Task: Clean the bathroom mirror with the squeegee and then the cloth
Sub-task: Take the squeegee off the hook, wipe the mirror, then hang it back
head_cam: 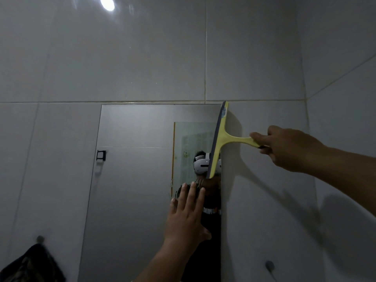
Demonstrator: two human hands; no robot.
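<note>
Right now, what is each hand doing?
Left hand: open, flat against the mirror.
Right hand: closed, holding the squeegee handle.

Right hand (284, 148) fist-closed, arm extended; left hand (186, 212) flat, fingers spread, raised.

Yellow squeegee (218, 139) stands nearly upright along the wall mirror (132, 180)'s top right edge.

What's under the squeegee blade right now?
The squeegee stands nearly upright over the mirror's right edge, held by the right hand. The glass strip and edge beneath the blade are covered.
</note>
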